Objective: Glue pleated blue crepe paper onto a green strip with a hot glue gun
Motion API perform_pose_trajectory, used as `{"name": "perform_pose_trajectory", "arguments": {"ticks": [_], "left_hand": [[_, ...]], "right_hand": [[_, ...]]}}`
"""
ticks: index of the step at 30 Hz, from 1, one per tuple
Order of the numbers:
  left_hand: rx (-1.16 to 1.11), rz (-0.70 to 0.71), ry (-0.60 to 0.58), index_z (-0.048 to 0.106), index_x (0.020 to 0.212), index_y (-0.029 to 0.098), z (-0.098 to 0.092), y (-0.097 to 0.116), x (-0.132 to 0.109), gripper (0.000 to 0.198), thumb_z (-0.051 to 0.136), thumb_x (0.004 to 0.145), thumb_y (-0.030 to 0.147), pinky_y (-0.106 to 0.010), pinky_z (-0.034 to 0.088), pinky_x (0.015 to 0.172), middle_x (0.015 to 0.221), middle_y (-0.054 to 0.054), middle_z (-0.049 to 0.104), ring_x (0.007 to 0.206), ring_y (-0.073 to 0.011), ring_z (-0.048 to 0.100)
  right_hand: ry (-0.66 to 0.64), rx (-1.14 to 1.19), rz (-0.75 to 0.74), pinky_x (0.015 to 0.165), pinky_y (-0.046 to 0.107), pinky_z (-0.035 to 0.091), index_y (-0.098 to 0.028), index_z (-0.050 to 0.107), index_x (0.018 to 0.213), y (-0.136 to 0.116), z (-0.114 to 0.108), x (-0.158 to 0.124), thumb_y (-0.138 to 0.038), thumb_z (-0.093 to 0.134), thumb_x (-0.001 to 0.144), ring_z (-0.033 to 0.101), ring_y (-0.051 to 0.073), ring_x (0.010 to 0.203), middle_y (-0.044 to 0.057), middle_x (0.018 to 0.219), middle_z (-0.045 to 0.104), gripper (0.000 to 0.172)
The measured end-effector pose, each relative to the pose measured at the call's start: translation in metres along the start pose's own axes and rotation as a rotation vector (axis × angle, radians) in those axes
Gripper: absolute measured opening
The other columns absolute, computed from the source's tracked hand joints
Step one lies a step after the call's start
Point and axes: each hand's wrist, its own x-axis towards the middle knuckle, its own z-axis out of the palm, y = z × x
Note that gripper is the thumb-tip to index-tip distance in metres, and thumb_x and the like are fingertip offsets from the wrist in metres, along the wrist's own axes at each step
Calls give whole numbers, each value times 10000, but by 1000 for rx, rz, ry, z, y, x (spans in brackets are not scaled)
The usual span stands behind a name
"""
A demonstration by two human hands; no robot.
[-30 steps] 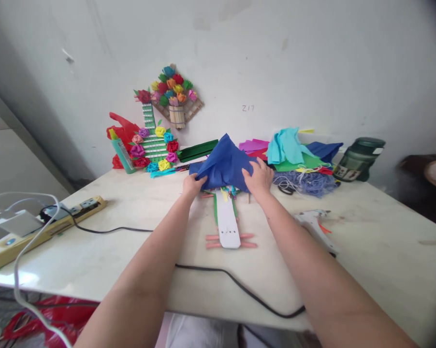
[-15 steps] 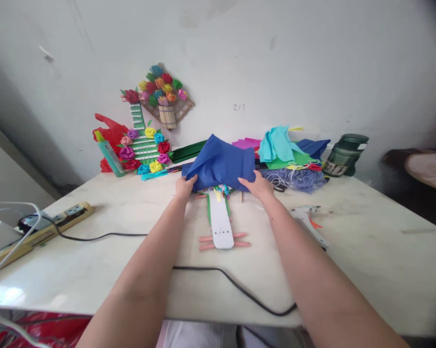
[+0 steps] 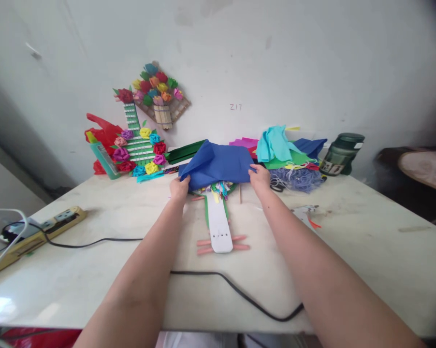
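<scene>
A blue sheet [image 3: 221,164] of cloth or paper is spread between my two hands, with a fold at its left side. My left hand [image 3: 179,187] pinches its lower left corner. At the right edge my right hand [image 3: 259,177] grips it between thumb and fingers. Below the sheet lies a white guitar-shaped neck [image 3: 219,222] with green edges and pink sticks crossing its end. Colourful scraps [image 3: 221,188] show at the neck's top; the part beyond is hidden by the sheet.
Against the wall stand a flower-decorated guitar [image 3: 140,145], a green glue bottle [image 3: 104,157] and a dark jar [image 3: 342,153]. Coloured sheets [image 3: 276,145] and purple shreds [image 3: 299,179] lie at right, near a glue gun [image 3: 307,212]. A power strip [image 3: 54,227] sits left; a black cable [image 3: 236,287] crosses the front.
The blue sheet's raised peak has dropped and it lies flatter. My right hand has moved up to its right edge, and more of the scraps shows beneath. The view has shifted slightly.
</scene>
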Motion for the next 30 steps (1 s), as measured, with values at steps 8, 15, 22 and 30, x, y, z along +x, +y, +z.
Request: {"name": "perform_pose_trajectory", "arguments": {"ticks": [8, 15, 22, 30], "left_hand": [[278, 314, 379, 450, 1223, 126, -5, 40, -37, 529, 521, 738, 325, -450, 276, 1009, 1249, -151, 503, 1203, -311, 394], [452, 823, -73, 541, 1165, 202, 22, 64, -50, 422, 502, 810, 426, -424, 170, 1073, 1174, -76, 591, 1187, -226, 432], [494, 696, -65, 688, 882, 205, 38, 56, -33, 360, 432, 840, 455, -311, 394, 831, 896, -70, 680, 922, -207, 573], [571, 552, 6, 689, 821, 208, 43, 56, -41, 393, 388, 850, 460, -263, 389, 657, 797, -68, 661, 813, -192, 586]], "right_hand": [[-18, 103, 125, 731, 333, 494, -205, 657, 1063, -12, 7, 8, -205, 441, 712, 627, 209, 822, 55, 950, 670, 411], [-29, 395, 377, 452, 296, 496, -110, 656, 1015, -33, 15, 12, -226, 497, 730, 599, 177, 531, 100, 783, 665, 347], [-184, 617, 277, 513, 246, 516, -126, 554, 1177, -47, 4, 4, -117, 424, 750, 618, 127, 573, 69, 856, 663, 446], [-148, 562, 229, 684, 281, 497, -149, 308, 1356, -35, 4, -14, -96, 372, 742, 649, 160, 799, 82, 991, 661, 620]]}}
